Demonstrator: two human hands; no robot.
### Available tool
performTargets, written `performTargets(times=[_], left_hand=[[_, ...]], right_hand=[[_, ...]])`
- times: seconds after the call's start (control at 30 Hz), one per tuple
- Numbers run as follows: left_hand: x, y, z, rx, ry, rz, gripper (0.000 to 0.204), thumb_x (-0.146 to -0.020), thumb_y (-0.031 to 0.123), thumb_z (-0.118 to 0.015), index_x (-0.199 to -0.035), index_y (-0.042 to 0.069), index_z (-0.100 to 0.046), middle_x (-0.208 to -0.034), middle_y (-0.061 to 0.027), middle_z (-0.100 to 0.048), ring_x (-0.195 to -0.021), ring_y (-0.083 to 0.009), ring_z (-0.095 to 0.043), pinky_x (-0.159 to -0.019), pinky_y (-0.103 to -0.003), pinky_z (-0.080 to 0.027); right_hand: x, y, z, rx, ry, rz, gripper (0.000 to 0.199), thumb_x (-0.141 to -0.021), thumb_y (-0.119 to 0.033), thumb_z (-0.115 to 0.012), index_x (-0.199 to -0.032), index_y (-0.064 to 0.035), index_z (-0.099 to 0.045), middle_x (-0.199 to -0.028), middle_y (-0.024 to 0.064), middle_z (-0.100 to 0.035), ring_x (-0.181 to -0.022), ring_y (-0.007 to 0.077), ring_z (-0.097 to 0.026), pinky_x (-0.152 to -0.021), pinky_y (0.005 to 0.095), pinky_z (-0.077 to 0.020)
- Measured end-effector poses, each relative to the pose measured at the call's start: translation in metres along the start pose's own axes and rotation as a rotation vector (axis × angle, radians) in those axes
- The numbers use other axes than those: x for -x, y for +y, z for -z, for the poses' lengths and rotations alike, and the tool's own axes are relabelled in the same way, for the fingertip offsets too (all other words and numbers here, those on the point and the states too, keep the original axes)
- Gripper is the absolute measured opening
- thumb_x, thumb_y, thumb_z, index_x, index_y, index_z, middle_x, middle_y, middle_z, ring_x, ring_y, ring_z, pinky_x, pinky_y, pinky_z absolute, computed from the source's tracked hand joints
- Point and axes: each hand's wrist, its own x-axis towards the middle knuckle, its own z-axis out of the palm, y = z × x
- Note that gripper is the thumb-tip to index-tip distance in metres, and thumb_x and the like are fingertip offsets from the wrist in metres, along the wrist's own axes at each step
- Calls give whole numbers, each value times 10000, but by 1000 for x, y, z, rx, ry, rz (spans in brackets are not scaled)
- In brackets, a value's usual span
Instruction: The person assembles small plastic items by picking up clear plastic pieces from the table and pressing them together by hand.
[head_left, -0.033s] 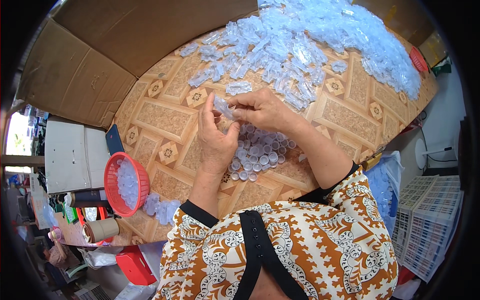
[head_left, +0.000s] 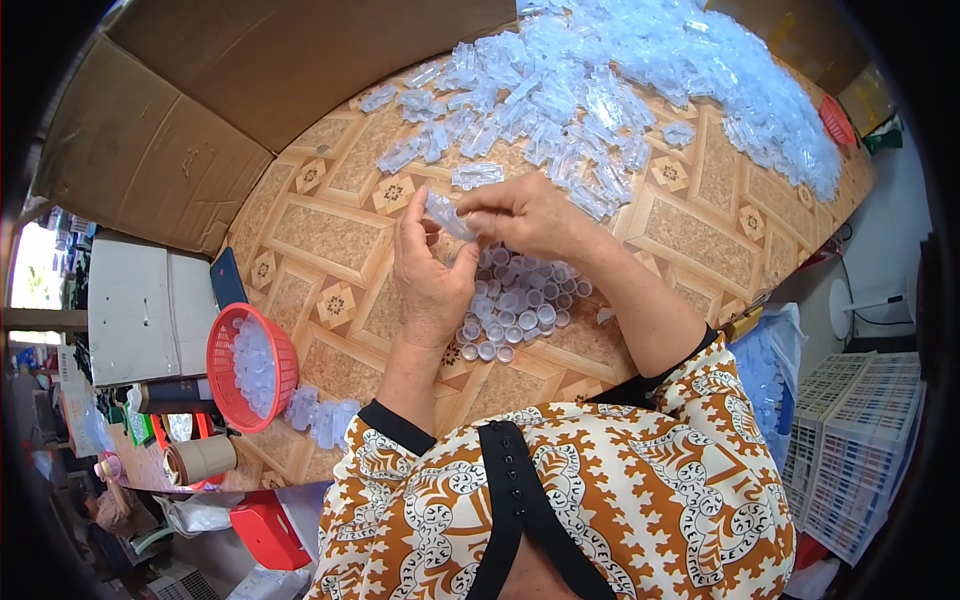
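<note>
Over the middle of the table, my left hand (head_left: pixel 430 270) grips a clear plastic piece (head_left: pixel 445 213) between fingers and thumb, tilted. My right hand (head_left: pixel 525 215) is closed in a pinch at the piece's right side; whether its fingertips also hold something small is hidden. Beneath my hands lies a pile of small round translucent caps (head_left: pixel 515 318), some with their open side up. Just beyond my fingers, one clear rectangular plastic piece (head_left: pixel 478 176) rests alone on the table.
A big heap of clear plastic pieces (head_left: pixel 600 90) covers the table's far side. At the left edge stands a red basket (head_left: pixel 287 365) of clear parts, with several loose clear parts (head_left: pixel 325 417) beside it. Cardboard walls (head_left: pixel 200 70) border the far left. White crates (head_left: pixel 850 440) stand at right.
My right hand has shifted slightly at the plastic piece, and more of the piece shows between my hands. My left hand has barely moved.
</note>
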Motion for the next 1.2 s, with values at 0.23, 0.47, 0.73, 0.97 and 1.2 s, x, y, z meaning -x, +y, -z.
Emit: performTargets(times=[0.23,0.47,0.73,0.97,1.2], left_hand=[[-6,-16,-3,47,104,3,783,-786,123,-829,-1421,-7,-389,-1258,-182,-537,-1123,-255,-557,-959,-379,-476],[-8,-29,-8,244,33,117,782,-809,119,-813,-1437,-25,-370,-1268,-197,-540,-1133,-235,-569,-972,-377,-486],[-7,-31,-8,122,22,110,786,-826,89,-787,-1466,-30,-348,-1211,-170,-578,-1053,-210,-597,-926,-350,-513],[-8,-29,-11,17,30,19,771,-794,127,-811,-1437,-1,-407,-1230,-170,-578,-1051,-238,-615,-926,-374,-514],[-9,-35,-15,-7,41,28,791,-762,136,-828,-1434,38,-423,-1215,-167,-575,-1036,-255,-608,-913,-379,-512]], right_hand=[[-17,38,19,507,181,135,284,-815,0,-660,-1075,-82,-742,-1049,88,-723,-952,228,-674,-806,330,-543],[-17,42,9,766,-17,129,311,-738,-22,-680,-1037,-77,-744,-1161,86,-696,-1100,276,-612,-942,412,-491],[-18,36,20,469,218,27,228,-818,-66,-672,-1027,-101,-756,-1023,114,-727,-971,315,-661,-865,407,-530],[-51,45,8,773,234,-18,286,-830,-124,-664,-1105,-139,-736,-1028,114,-697,-1021,300,-646,-862,420,-535],[-55,47,11,920,39,-77,350,-830,-150,-680,-1177,-150,-716,-1112,113,-672,-1052,308,-637,-892,423,-524]])
